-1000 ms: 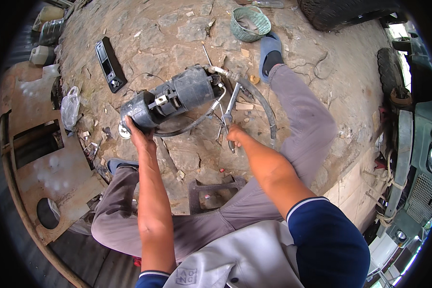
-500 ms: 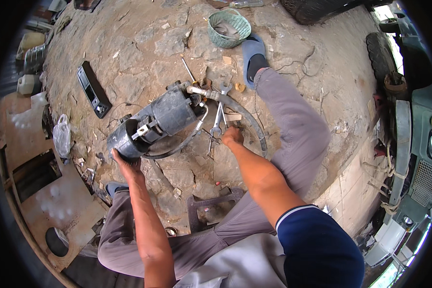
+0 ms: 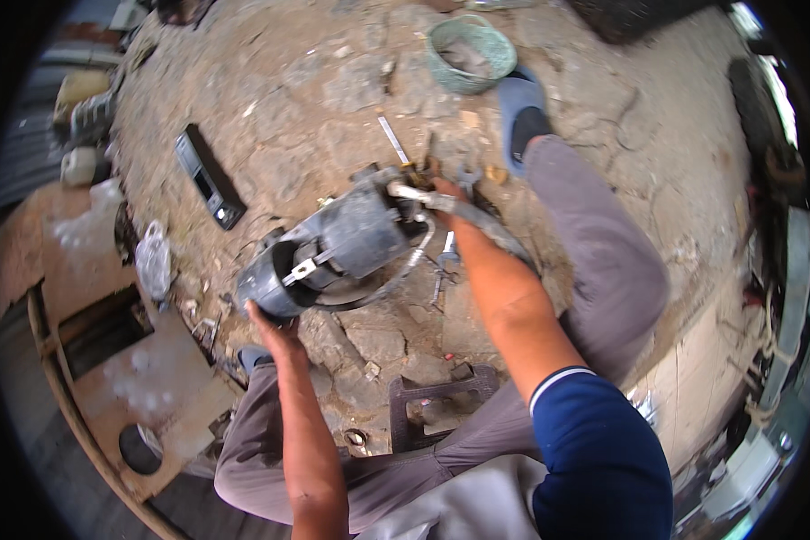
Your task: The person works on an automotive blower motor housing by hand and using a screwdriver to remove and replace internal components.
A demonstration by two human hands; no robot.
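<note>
Unit (image 3: 364, 229), black and drum-shaped, lies aslant over the stony ground (image 3: 279, 117) in front of us, between our spread legs, and the left hand (image 3: 277, 331) has hold of its near end. We see the thumb laid up against the casing and the palm curved beneath, partly closed round the rim, though the fingers are mostly hidden; we take this as a steadying hold, meant to stop the round body rolling. The right hand (image 3: 450, 191) reaches to the other end, by the fittings, under the thick hose (image 3: 490, 229); the hose covers much of it and the picture is blurred, so we cannot tell how far it is closed or whether it holds anything. A thinner pipe (image 3: 414, 261) bends away from that same end. Just beyond our grip, wrenches (image 3: 449, 247) lie beside the unit and a slim tool (image 3: 393, 139) points away from it, presumably left there for easy reach. Farther out, a long black case (image 3: 209, 178) lies to the left, and a green basket (image 3: 459, 84) sits near our right sandal (image 3: 517, 112), seemingly out of the way.
</note>
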